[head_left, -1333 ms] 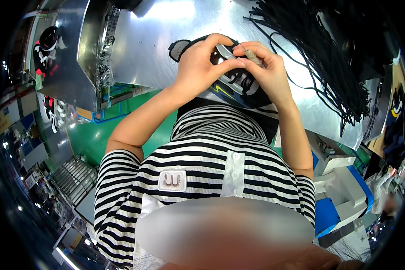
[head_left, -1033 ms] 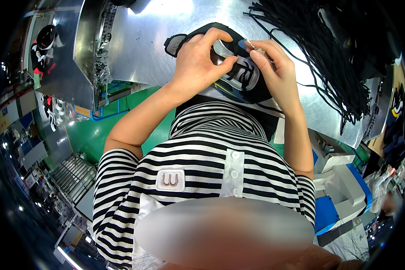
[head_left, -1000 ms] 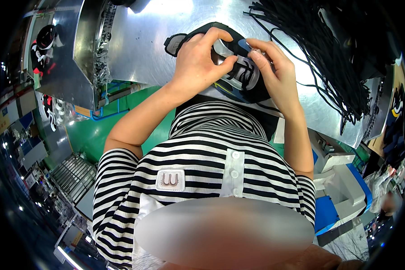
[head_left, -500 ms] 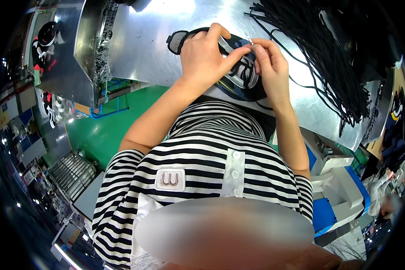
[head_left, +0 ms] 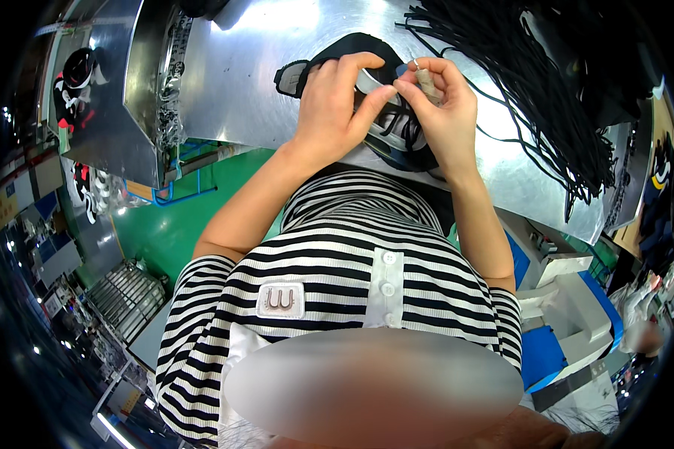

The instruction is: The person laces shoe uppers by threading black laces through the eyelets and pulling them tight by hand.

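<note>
A dark shoe upper (head_left: 388, 137) with a silvery tongue area and black laces (head_left: 410, 123) lies on the metal table, close to my body. My left hand (head_left: 329, 101) is closed over its left side, fingers curled on the dark material and thumb reaching across the opening. A grey-lined tab sticks out beyond those fingers. Over the laced part, my right hand (head_left: 445, 97) pinches a small hand tool (head_left: 428, 84) with a beige wrapped handle and a thin metal tip. Both thumb tips nearly meet; whether a lace end lies between them is hidden.
A large bundle of black laces (head_left: 532, 97) covers the right of the metal table (head_left: 236, 90), with loose strands trailing toward the shoe. A metal-sided bin (head_left: 108, 97) stands at the left. Below right are a grey-and-blue machine (head_left: 569, 322) and, at far right, shelved shoe parts.
My right hand has turned, so the tool's beige handle now shows. My left hand has shifted slightly left, its thumb pulled back and raised. The shoe upper has tilted a little.
</note>
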{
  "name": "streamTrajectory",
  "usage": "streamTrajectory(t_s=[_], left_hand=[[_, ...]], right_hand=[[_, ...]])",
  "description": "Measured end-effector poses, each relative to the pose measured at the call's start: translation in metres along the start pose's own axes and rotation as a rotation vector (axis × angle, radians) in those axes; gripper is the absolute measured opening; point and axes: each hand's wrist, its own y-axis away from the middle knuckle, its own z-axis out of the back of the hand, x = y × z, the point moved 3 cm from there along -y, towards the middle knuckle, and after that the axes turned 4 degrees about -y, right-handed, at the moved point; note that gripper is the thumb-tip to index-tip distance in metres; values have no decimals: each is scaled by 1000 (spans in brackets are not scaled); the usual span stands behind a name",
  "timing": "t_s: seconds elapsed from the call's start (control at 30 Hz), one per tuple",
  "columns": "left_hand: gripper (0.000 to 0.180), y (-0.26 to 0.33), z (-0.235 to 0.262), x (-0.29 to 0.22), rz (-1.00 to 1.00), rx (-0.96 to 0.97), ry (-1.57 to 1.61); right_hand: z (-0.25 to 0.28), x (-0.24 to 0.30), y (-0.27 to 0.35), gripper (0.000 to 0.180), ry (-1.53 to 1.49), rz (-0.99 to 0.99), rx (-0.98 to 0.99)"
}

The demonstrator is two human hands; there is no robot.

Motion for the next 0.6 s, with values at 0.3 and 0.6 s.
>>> streamTrajectory(t_s=[0.3,0.6], left_hand=[[51,3,2,-3,-49,9,0],[40,-4,0,-3,4,45,67]], right_hand=[[-1,10,3,23,-162,-301,197],[2,29,15,28,420,117,115]])
